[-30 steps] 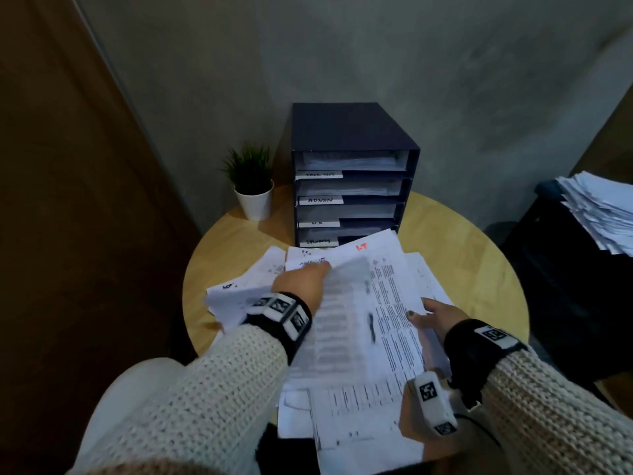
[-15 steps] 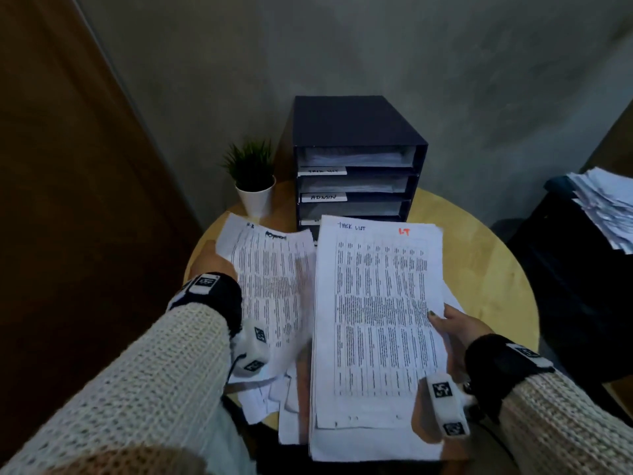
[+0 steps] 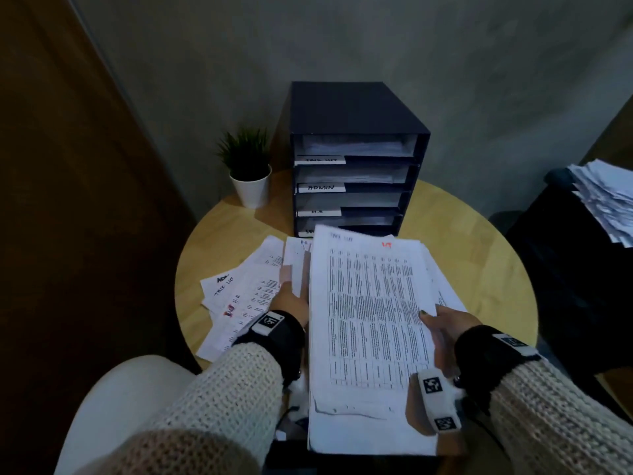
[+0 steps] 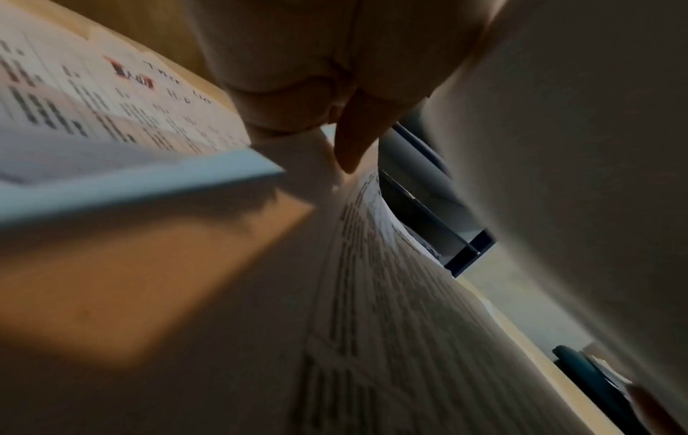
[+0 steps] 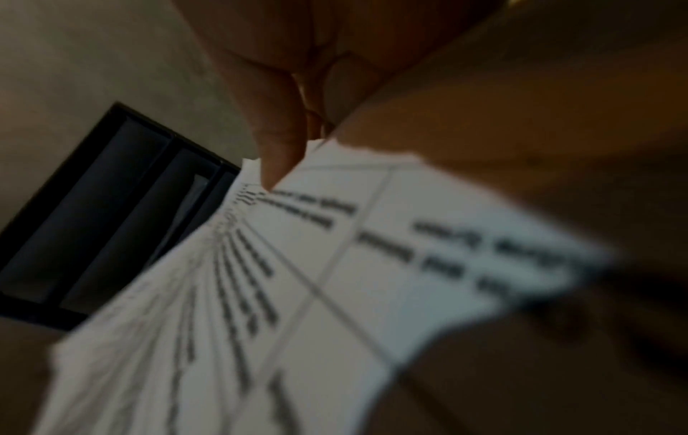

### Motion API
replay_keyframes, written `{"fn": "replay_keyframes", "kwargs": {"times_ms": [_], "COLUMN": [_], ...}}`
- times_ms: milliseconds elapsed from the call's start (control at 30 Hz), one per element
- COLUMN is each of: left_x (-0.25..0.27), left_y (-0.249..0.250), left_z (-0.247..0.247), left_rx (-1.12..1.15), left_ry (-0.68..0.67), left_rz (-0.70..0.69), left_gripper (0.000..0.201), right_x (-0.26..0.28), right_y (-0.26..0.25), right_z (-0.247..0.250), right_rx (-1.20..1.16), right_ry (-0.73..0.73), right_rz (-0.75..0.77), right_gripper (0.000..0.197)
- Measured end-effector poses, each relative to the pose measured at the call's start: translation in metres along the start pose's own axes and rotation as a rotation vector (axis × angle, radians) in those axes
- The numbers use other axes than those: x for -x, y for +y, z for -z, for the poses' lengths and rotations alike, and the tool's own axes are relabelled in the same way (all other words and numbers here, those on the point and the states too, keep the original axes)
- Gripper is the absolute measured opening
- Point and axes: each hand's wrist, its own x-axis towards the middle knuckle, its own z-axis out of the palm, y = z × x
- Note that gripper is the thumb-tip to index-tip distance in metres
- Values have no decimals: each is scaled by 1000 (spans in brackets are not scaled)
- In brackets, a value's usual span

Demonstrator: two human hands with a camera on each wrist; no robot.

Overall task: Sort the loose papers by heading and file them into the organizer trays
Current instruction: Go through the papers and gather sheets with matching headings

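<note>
A dark organizer (image 3: 356, 108) with labelled trays holding sheets stands at the back of the round wooden table (image 3: 462, 255). My right hand (image 3: 435, 320) grips a thick stack of papers (image 3: 370, 320) by its right edge, thumb on top; the top sheet is a printed table with a red mark. In the right wrist view the thumb (image 5: 279, 132) presses that stack of papers (image 5: 297, 279). My left hand (image 3: 291, 293) lies at the stack's left edge with fingers straight. Sorted-out loose sheets (image 3: 239, 289) lie fanned on the table to its left.
A small potted plant (image 3: 248, 173) stands left of the organizer. Another messy pile of papers (image 3: 606, 200) sits on dark furniture at the far right. A brown door or panel fills the left side. A grey wall is right behind the organizer.
The sheet my left hand held out to the left now lies on the left pile. That hand has come back to the stack's left edge. My right hand keeps its grip.
</note>
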Motion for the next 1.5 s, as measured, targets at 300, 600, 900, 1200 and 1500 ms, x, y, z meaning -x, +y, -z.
{"fn": "replay_keyframes", "kwargs": {"times_ms": [300,600,900,1200,1500], "left_x": [-49,-40,-22,30,60], "left_y": [-60,-57,-50,35,77], "left_z": [79,97,101,125,134], "left_rx": [-283,-252,-349,-100,14], "left_ry": [287,232,254,265,424], "left_rz": [327,315,201,-106,-389], "left_gripper": [43,46,53,34,28], "right_x": [2,-1,0,10,22], "right_y": [-5,-8,-6,-5,4], "right_z": [-7,-9,-5,0,6], "right_rx": [831,875,872,672,419], "right_ry": [102,60,51,77,115], "right_rz": [10,-33,23,71,108], "right_gripper": [64,69,68,68,63]}}
